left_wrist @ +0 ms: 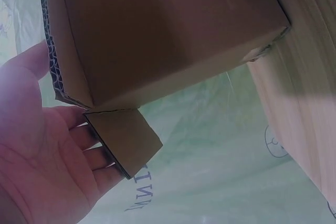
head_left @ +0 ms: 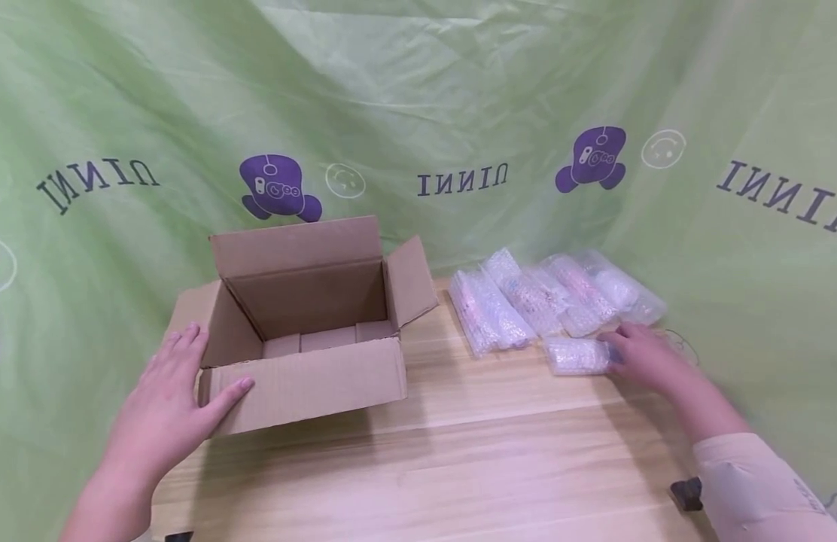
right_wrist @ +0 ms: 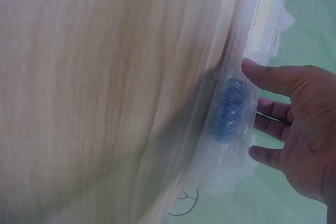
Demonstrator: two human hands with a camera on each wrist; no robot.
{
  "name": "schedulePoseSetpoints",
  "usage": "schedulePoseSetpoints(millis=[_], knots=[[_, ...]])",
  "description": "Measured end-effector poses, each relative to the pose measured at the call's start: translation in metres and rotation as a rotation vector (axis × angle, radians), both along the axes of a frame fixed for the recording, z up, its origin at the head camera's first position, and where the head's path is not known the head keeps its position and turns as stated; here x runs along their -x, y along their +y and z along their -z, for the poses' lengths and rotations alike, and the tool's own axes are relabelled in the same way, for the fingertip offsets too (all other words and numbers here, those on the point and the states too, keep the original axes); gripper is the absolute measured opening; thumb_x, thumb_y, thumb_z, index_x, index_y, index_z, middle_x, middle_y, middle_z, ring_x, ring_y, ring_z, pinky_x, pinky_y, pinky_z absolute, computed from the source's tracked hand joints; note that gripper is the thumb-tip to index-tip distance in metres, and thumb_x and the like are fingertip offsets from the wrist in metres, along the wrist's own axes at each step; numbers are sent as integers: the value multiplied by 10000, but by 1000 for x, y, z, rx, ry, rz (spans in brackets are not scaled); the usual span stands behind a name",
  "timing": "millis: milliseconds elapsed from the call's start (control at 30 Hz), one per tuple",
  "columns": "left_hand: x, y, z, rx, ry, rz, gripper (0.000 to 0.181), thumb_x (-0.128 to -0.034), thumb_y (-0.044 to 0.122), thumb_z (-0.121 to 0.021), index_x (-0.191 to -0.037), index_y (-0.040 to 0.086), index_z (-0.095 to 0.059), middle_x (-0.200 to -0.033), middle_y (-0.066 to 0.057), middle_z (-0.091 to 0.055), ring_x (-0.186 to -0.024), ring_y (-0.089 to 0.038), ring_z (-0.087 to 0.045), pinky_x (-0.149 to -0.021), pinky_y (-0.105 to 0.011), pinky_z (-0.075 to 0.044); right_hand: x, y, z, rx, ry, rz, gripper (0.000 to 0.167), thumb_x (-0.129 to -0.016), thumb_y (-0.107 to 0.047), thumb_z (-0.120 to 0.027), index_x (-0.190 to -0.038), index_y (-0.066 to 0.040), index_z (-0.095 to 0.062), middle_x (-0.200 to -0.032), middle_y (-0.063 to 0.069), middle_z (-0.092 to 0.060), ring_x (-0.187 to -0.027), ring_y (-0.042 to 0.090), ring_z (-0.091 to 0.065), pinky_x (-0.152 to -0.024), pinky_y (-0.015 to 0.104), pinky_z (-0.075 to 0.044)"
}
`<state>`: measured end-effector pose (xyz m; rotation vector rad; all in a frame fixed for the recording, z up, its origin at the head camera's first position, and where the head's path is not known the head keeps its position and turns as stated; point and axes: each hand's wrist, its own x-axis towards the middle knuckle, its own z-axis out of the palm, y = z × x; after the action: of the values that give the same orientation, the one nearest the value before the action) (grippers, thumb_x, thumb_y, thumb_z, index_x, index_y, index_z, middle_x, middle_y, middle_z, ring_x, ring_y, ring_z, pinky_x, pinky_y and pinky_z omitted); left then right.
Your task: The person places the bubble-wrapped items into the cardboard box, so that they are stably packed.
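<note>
An open cardboard box point(head_left: 310, 388) stands on the left of the wooden table. My left hand point(head_left: 168, 388) rests on its front left corner, thumb on the front flap, fingers along the left side flap. In the left wrist view the fingers of that hand point(left_wrist: 58, 156) touch a small flap point(left_wrist: 126, 140). At the right, my right hand point(head_left: 638, 357) holds the right end of a small bubble-wrapped roll point(head_left: 576, 356) between thumb and fingers. The right wrist view shows a blue part point(right_wrist: 230, 109) inside clear wrap beside this hand point(right_wrist: 310, 121).
Several bubble-wrapped packages point(head_left: 520, 297) lie side by side along the table's back right edge. A green printed cloth point(head_left: 418, 98) hangs behind the table point(head_left: 459, 467). One black clip-like piece point(head_left: 686, 494) sits at the right edge, under the sleeve's side.
</note>
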<state>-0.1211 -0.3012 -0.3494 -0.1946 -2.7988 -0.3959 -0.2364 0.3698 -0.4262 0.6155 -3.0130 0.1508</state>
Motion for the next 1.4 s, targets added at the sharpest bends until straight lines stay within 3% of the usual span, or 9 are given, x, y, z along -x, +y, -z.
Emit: schedulePoseSetpoints(millis=[200,433,567,767,1033,1400], knots=[[0,-1,0,-10,-14,1,987,-910,567,-600,-1560,-10,-134,-1630,-216,-104,-1513,-391,-3,-1243,-485,34,3,-1,-1,42,-26,-25,517,-771,-100,-777,-1239,38,-605,-1204,303,-612,-1049,494,-602,-917,649,-475],[-2,-1,-1,-13,-17,0,988,-914,571,-593,-1564,-1,-117,-1634,-207,-91,-1514,-385,0,-1243,-485,30,3,2,-4,51,-36,-40,359,-775,-153,-798,-1083,-20,-670,-968,110,-702,-840,273,-661,-780,521,-553],[-1,-1,0,-15,-18,3,989,-915,568,-594,-1567,5,-106,-1636,-202,-80,-1515,-383,5,-1243,-483,36,-1,3,-12,63,-29,-59,318,-793,-161,-789,-1057,-26,-674,-942,97,-702,-809,261,-665,-745,501,-565],[1,-2,1,-25,-22,4,988,-916,563,-594,-1570,16,-95,-1642,-182,-54,-1514,-379,20,-1240,-478,54,-5,-7,-39,149,24,-79,424,-812,-182,-790,-1144,41,-650,-1057,223,-688,-965,408,-655,-855,578,-532],[1,-3,1,-26,-16,2,986,-915,562,-597,-1571,18,-102,-1640,-186,-70,-1514,-382,5,-1243,-487,34,6,-36,-82,165,50,-123,450,-869,-224,-752,-1212,42,-636,-1136,227,-673,-1066,404,-629,-931,570,-494],[0,-1,1,-25,-32,1,999,-915,574,-589,-1569,10,-87,-1638,-197,-51,-1511,-391,28,-1235,-503,47,24,-86,-129,160,51,-170,481,-909,-294,-707,-1284,-8,-611,-1219,222,-641,-1138,402,-591,-990,586,-461]])
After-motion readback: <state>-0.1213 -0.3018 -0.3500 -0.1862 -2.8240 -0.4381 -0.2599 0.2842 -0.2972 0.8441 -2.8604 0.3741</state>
